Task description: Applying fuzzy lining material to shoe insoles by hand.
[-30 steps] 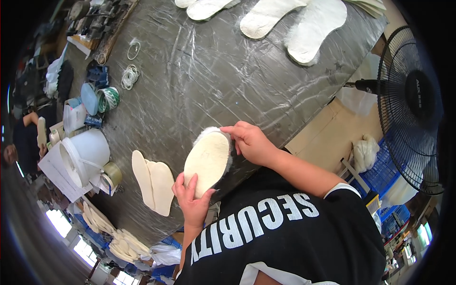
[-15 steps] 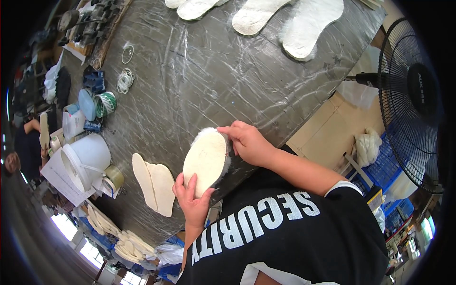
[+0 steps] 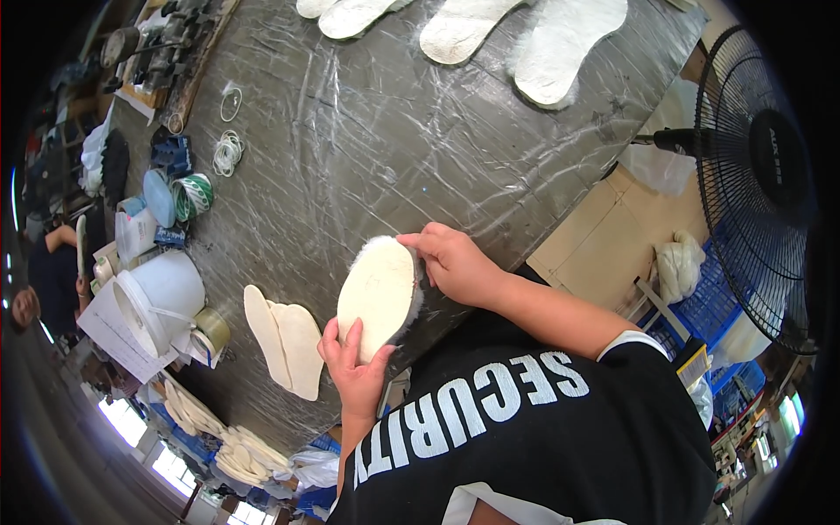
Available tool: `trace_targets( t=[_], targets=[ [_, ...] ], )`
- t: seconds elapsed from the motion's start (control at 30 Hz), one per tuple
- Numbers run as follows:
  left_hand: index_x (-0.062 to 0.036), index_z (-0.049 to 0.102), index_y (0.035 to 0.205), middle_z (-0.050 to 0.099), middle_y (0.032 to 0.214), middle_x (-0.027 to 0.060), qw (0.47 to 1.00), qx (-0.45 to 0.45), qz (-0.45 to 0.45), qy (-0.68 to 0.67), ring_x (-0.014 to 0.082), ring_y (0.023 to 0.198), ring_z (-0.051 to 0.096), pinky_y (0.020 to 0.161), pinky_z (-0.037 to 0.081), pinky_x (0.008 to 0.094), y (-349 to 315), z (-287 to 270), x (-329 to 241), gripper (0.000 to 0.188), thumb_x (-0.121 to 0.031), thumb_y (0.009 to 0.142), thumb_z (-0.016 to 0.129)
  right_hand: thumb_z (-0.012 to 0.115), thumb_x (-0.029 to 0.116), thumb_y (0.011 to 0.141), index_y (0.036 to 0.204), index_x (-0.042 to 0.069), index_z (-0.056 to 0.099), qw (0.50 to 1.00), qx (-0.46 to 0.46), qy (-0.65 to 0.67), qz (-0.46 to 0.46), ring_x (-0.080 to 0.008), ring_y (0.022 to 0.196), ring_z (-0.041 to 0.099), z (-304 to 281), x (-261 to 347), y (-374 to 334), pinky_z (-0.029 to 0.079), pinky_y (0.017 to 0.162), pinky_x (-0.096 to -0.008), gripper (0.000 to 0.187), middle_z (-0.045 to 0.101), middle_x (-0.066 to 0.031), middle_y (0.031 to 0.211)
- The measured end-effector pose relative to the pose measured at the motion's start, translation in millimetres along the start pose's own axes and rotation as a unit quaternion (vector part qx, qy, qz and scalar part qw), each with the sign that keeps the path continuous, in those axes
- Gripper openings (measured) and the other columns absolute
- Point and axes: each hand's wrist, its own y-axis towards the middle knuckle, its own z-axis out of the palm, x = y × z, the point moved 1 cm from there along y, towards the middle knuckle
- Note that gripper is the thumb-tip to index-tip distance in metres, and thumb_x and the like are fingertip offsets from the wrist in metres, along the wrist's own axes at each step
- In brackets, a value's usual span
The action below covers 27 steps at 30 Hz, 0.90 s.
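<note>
A cream insole [image 3: 378,293] with a fluffy fur edge is held between my two hands over the near side of the table. My left hand [image 3: 357,366] grips its lower end, fingers on the cream face and thumb at the edge. The fingertips of my right hand [image 3: 451,261] pinch the fur rim at the upper right. Just left of my left hand, two bare cream insoles [image 3: 286,343] lie partly overlapping on the table. Several fur-edged insoles [image 3: 560,52] lie at the far edge, cream side up.
The table [image 3: 341,166] has a wrinkled plastic cover. A white bucket [image 3: 166,293], a green-and-white tin [image 3: 192,196] and a coil of white cord [image 3: 229,153] are on the left. A black fan [image 3: 761,166] stands at the right. A co-worker [image 3: 57,271] is at the far left.
Both hands keep nearly the same hold on the insole. The view has shifted slightly. At the far left, the co-worker's held insole has turned to a narrower angle.
</note>
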Motion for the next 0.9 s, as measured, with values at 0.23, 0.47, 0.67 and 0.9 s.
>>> trace_targets(
  t=[0.23,0.47,0.67,0.9],
  targets=[
    [-0.0030,0.061,0.121,0.044,0.136,0.0163,0.999,0.012,-0.014,0.027,0.0334,0.124,0.041,0.103,0.036,0.0416,1.0,0.3,-1.1,0.062,-0.012,0.064,0.085,0.043,-0.013,0.083,0.121,-0.001,0.059,1.000,0.011,0.004,0.005,-0.0165,0.059,0.057,-1.0,0.1,-0.4,0.049,0.057,-0.0289,0.042,0.054,-0.0109,0.088],
    [-0.0038,0.063,0.118,0.043,0.134,0.0163,1.000,0.008,-0.010,0.023,0.0353,0.120,0.040,0.101,0.037,0.0435,4.7,1.4,-1.1,0.062,-0.014,0.061,0.087,0.042,-0.012,0.083,0.118,-0.004,0.058,1.000,0.021,-0.009,0.014,-0.0156,0.058,0.057,-2.9,-2.3,0.3,0.049,0.058,-0.0286,0.040,0.054,-0.0112,0.089],
    [-0.0039,0.060,0.122,0.044,0.136,0.0167,0.999,0.019,-0.015,0.028,0.0331,0.123,0.042,0.102,0.037,0.0414,4.9,-0.3,-3.3,0.064,-0.018,0.065,0.086,0.042,-0.012,0.083,0.117,-0.004,0.058,1.000,0.018,-0.006,0.004,-0.0156,0.057,0.057,-2.6,-2.3,1.0,0.049,0.058,-0.0286,0.039,0.054,-0.0113,0.089],
    [-0.0032,0.063,0.117,0.045,0.133,0.0163,0.999,0.020,-0.019,0.021,0.0344,0.119,0.041,0.100,0.038,0.0428,7.6,2.3,-5.7,0.063,-0.015,0.061,0.088,0.042,-0.012,0.083,0.116,-0.004,0.058,1.000,0.019,0.005,0.011,-0.0154,0.056,0.057,-3.3,-1.3,1.1,0.049,0.058,-0.0287,0.038,0.054,-0.0114,0.088]
  ],
)
